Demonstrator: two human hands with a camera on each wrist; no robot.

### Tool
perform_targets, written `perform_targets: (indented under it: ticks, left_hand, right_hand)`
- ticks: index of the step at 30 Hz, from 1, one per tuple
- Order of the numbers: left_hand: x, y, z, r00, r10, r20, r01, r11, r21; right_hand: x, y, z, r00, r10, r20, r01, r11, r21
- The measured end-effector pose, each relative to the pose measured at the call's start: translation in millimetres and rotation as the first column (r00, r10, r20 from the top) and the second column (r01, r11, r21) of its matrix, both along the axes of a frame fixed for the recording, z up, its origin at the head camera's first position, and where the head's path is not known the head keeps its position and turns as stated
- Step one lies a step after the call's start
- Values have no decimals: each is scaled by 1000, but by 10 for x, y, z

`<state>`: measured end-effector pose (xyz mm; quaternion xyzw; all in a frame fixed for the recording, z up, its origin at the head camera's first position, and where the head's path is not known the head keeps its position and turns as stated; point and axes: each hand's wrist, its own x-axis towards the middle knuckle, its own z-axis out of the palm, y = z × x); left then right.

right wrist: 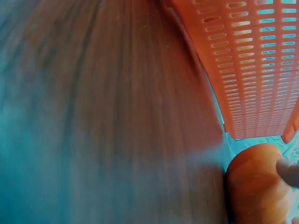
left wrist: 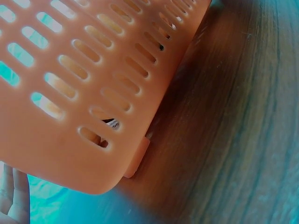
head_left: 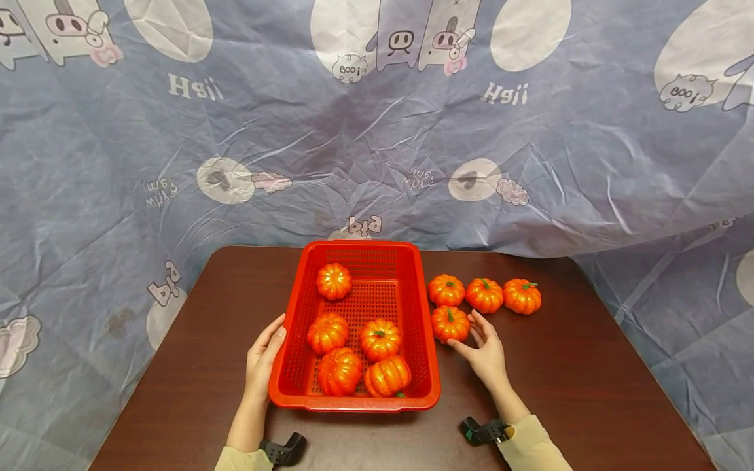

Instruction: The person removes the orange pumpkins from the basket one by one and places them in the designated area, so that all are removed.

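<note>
A red plastic basket [head_left: 355, 403] with slotted walls stands in the middle of the table, several small orange toy pumpkins [head_left: 334, 281] inside it. At its left side, my left hand [head_left: 259, 366] touches the wall with fingers extended; the left wrist view shows some fingers [left wrist: 17, 196] beside the basket's wall. My right hand [head_left: 487, 353] holds a pumpkin [head_left: 450, 324] just outside the right wall, thumb at its near side and fingers at its right. In the right wrist view the thumb [right wrist: 288, 172] lies against this pumpkin [right wrist: 257, 186].
Behind the held pumpkin, a row of three more pumpkins [head_left: 484, 296] sits right of the basket. The dark brown wooden table [head_left: 589, 379] ends at a grey-blue printed cloth [head_left: 353, 144] hanging behind. Each wrist wears a black strap [head_left: 484, 432].
</note>
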<state>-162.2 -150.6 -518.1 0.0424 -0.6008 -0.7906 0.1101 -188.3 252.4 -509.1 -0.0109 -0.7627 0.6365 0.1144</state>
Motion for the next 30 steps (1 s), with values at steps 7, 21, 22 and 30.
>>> perform_targets:
  ticks: [7,21,22,30]
  left_hand:
    - [4,3,5,1000,2,1,-2,1000,-7]
    - [1,4,11,1000,-1,0,1,1000,-10]
    - [0,5,10,1000,-1,1,1,1000,-10]
    - [1,9,15,1000,-3,2,3,1000,-5]
  right_hand:
    - [-101,61,-36,997,-66,-50,67,998,8]
    - [-220,-170,608,986,-83,-143,67,991,-113]
    - [-226,-196,645,986,-71,-154,53,992,-116]
    - [-301,-376,871,973,2,-232,-30,993,-116]
